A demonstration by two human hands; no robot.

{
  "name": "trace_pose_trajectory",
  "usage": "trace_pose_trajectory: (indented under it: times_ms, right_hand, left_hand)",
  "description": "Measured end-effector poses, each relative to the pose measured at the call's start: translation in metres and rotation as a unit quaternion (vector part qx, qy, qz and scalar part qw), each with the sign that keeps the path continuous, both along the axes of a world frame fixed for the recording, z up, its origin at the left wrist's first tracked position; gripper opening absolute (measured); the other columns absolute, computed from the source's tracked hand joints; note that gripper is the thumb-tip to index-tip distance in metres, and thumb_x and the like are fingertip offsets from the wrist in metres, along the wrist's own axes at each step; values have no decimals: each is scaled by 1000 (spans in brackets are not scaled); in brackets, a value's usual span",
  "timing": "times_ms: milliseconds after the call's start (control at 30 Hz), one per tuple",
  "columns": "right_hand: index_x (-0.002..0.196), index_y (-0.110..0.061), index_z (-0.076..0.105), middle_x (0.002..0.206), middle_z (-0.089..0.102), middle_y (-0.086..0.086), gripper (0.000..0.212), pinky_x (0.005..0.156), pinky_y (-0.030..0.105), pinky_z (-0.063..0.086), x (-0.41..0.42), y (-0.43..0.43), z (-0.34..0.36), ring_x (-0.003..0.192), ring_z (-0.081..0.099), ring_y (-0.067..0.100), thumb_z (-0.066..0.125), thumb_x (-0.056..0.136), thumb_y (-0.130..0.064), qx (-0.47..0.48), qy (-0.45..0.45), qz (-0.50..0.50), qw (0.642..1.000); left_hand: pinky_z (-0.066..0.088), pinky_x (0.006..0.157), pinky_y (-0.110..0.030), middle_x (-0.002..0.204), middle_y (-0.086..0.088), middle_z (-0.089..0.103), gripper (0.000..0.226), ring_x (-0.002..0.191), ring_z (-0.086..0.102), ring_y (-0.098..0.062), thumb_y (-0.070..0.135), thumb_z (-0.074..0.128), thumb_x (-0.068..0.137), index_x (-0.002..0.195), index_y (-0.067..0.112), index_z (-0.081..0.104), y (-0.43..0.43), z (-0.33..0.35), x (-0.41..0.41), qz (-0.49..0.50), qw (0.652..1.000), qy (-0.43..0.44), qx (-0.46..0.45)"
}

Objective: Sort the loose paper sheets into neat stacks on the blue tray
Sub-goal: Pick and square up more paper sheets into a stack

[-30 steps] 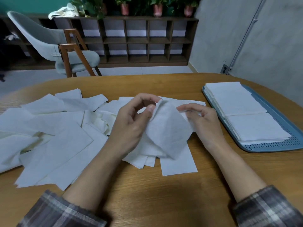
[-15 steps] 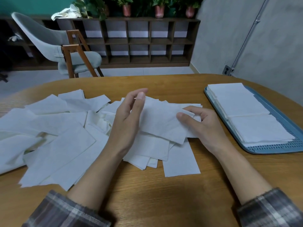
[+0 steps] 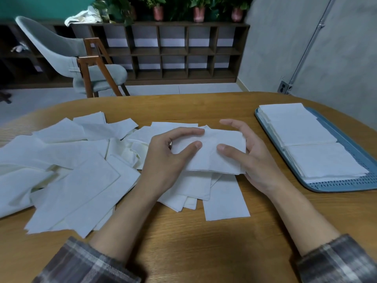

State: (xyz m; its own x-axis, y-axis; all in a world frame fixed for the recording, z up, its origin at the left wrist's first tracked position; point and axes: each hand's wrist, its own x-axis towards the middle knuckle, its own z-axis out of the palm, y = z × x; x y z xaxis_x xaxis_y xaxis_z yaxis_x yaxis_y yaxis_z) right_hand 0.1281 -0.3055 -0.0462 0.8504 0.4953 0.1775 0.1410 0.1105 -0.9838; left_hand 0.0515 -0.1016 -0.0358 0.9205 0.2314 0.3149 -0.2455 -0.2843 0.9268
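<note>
Loose paper sheets (image 3: 71, 160) lie scattered and overlapping across the left and middle of the wooden bench (image 3: 183, 242), some flat, some crumpled. One folded sheet (image 3: 212, 158) is raised just above the pile at the centre, held between both hands. The left hand (image 3: 169, 160) pinches its left end, thumb on top and index finger curled along the far edge. The right hand (image 3: 257, 160) grips the right end, with its thumb pressed on top and its fingers curved round the far right corner. The two thumbs point at each other, close but not touching. Under the hands, a single flat sheet (image 3: 224, 199) lies nearest the front edge of the bench.

At the right stands the blue tray (image 3: 336, 185), well apart from the pile. It carries two squared-up stacks set end to end and touching: the far stack (image 3: 293, 123) and the near stack (image 3: 324, 160). A strip of slotted tray floor shows in front of the near stack.

Plaid sleeves (image 3: 85, 262) cover both forearms. Beyond the bench stand a grey chair (image 3: 67, 52) with wooden legs and a dark cubby shelf (image 3: 173, 52) with potted plants (image 3: 199, 11) along its top.
</note>
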Motion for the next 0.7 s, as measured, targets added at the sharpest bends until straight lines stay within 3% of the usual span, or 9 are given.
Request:
trace_pose_trajectory:
  times_ms: [133, 233, 300, 433, 533, 600, 700]
  right_hand:
    - [145, -39, 50, 108, 75, 1, 65, 81, 35, 61, -2, 1, 1, 100, 73, 22, 78, 90, -16, 9, -18, -1, 1000]
    - [148, -35, 45, 108, 75, -14, 65, 75, 26, 60, -5, 1, 3, 95, 75, 14, 73, 96, -6, -9, -49, -16, 999]
    - [147, -31, 45, 106, 73, -23, 62, 73, 24, 60, -5, 2, 4, 92, 74, 9, 70, 98, -2, -22, -67, -25, 997]
    - [140, -35, 51, 106, 75, -3, 59, 75, 33, 63, -2, -1, 6, 98, 73, 23, 69, 94, -3, 54, -10, 8, 998]
    - [137, -33, 52, 106, 75, -12, 55, 76, 32, 63, 0, -2, 5, 100, 74, 18, 69, 94, -4, 50, -20, -15, 998]
    - [136, -30, 54, 109, 74, -16, 49, 78, 33, 61, 2, -1, 3, 102, 74, 15, 71, 96, -8, 19, -45, -35, 998]
    - [126, -28, 70, 121, 72, -4, 35, 92, 42, 57, 4, -3, 0, 115, 69, 24, 77, 93, -18, 23, -22, -11, 999]
  left_hand:
    - [57, 95, -33, 110, 19, 78, 19, 108, 71, -4, 18, 78, 95, 112, 27, 81, -2, -2, 1, -10, 1000, 9, -6]
    - [56, 100, -38, 113, 21, 77, 20, 111, 69, -2, 21, 78, 95, 113, 29, 81, -3, -2, 2, -7, 1000, 11, 14]
    - [55, 100, -35, 117, 22, 75, 22, 115, 66, 0, 26, 78, 95, 115, 32, 79, -4, -4, 2, 2, 999, 3, 33]
    - [55, 88, -22, 130, 23, 63, 48, 119, 60, 3, 42, 78, 90, 135, 44, 62, -3, -2, 1, 14, 999, 8, 36]
    - [58, 74, -20, 116, 16, 71, 48, 104, 71, -3, 28, 79, 93, 137, 36, 59, -4, 2, -1, -26, 999, 22, -36]
    - [59, 74, -23, 117, 15, 70, 45, 106, 70, -5, 20, 79, 94, 132, 32, 60, -4, 1, -1, -5, 1000, -10, 1]
    - [62, 77, -28, 115, 22, 67, 43, 107, 68, -4, 21, 80, 93, 127, 35, 57, -3, -3, 2, 38, 999, -22, 32]
